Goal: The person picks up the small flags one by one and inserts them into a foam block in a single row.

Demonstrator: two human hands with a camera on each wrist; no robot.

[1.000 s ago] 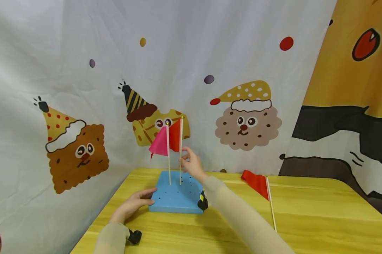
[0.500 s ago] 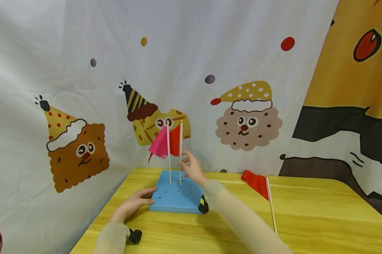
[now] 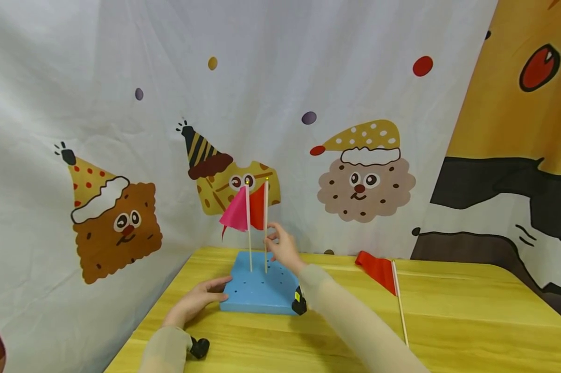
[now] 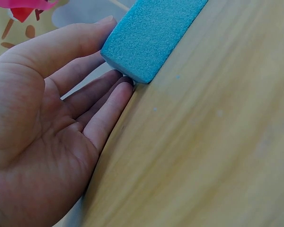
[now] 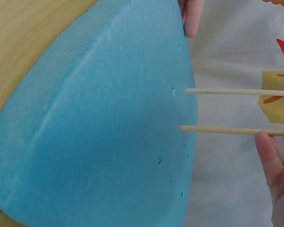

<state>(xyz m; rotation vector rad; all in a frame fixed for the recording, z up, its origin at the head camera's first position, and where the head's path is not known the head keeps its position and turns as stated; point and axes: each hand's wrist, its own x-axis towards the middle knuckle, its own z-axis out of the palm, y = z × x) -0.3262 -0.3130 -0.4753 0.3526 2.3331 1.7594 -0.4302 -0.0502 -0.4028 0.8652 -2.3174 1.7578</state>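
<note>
Head view, held flag [image 3: 265, 220] upright, pennant [image 3: 259, 208] leftward

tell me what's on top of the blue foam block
A pink pennant flag and a red pennant flag stand upright on the blue foam block, among small holes. From the head view, the right hand covers part; anything inside is hidden.

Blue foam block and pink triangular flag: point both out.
Blue foam block [image 3: 260, 292], head view, bare part of its top.
Pink triangular flag [image 3: 236, 213], head view, middle of its pink panel.
</note>
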